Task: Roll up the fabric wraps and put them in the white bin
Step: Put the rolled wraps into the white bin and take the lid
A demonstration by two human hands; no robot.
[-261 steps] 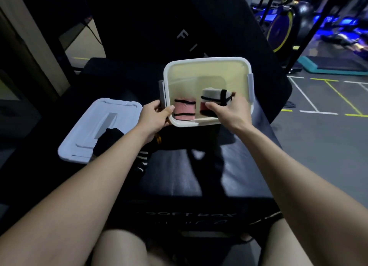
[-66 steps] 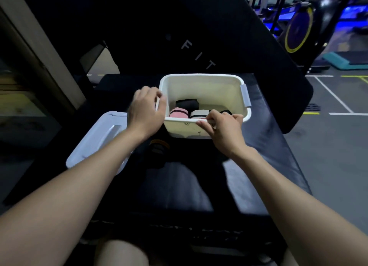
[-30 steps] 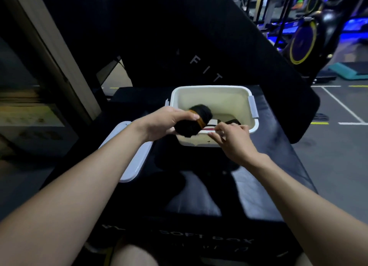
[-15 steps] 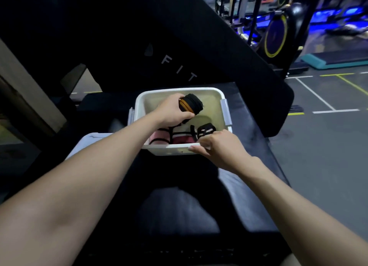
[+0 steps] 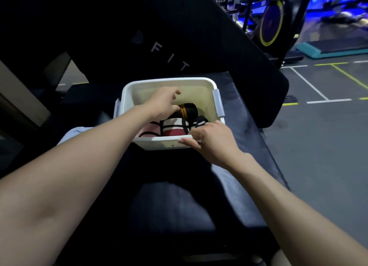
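Black padded box (image 5: 169, 206): white bin (image 5: 199, 82) mid-top, right hand (image 5: 213, 140) on near rim.

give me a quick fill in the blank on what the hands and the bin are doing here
1. The right hand grips the near ____ of the white plastic bin.
2. The left hand touches the black rolled wrap with the ____ band.
3. The pink rolled wrap with black stripes lies ____ the bin.

Missing words: rim; orange; inside

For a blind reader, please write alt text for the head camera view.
The left hand sets a black rolled wrap into the white bin above pink rolled wraps. The right hand holds the bin's near rim.
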